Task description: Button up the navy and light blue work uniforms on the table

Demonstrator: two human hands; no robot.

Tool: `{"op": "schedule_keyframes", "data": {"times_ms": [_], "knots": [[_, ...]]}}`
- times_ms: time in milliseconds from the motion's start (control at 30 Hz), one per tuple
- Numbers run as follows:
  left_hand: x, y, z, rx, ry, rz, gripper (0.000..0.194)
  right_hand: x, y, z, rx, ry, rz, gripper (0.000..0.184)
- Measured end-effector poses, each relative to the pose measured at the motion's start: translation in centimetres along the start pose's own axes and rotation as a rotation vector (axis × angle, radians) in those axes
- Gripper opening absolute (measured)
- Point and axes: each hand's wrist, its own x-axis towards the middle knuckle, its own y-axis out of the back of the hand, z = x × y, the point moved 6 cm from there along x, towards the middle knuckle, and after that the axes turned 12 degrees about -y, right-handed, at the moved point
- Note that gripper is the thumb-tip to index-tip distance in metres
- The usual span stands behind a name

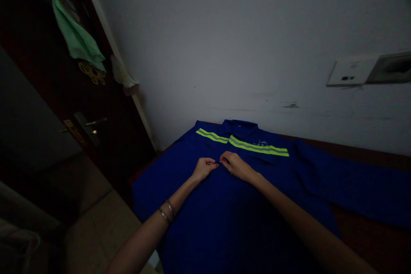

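Observation:
A blue work jacket lies spread out, front side up, its collar toward the wall and one sleeve stretched to the right. Yellow-green reflective strips cross its chest, with a small pale emblem above the right-hand strip. At the middle of the front, just below the strips, my left hand pinches the cloth. Close beside it, my right hand is also closed in a pinch on the front edge. The fingertips almost meet; any button between them is too small to make out.
Under the jacket is a dark reddish table set against a pale wall. On the left stands a dark door with a metal handle and a hanging green cloth. A wall socket is at the right.

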Motion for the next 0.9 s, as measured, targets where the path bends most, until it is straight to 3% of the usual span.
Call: {"op": "schedule_keyframes", "data": {"times_ms": [433, 700, 900], "knots": [[-0.3, -0.4, 0.4, -0.078, 0.011, -0.030, 0.033, -0.2, 0.2, -0.4, -0.078, 0.038, 0.017, 0.012], [-0.9, 0.2, 2.1, -0.005, -0.051, 0.042, 0.027, -0.4, 0.2, -0.6, -0.116, 0.006, 0.015, 0.011], [-0.6, 0.8, 1.3, 0.027, -0.039, 0.126, 0.016, -0.4, 0.4, -0.4, -0.071, -0.036, 0.039, 0.013]]}}
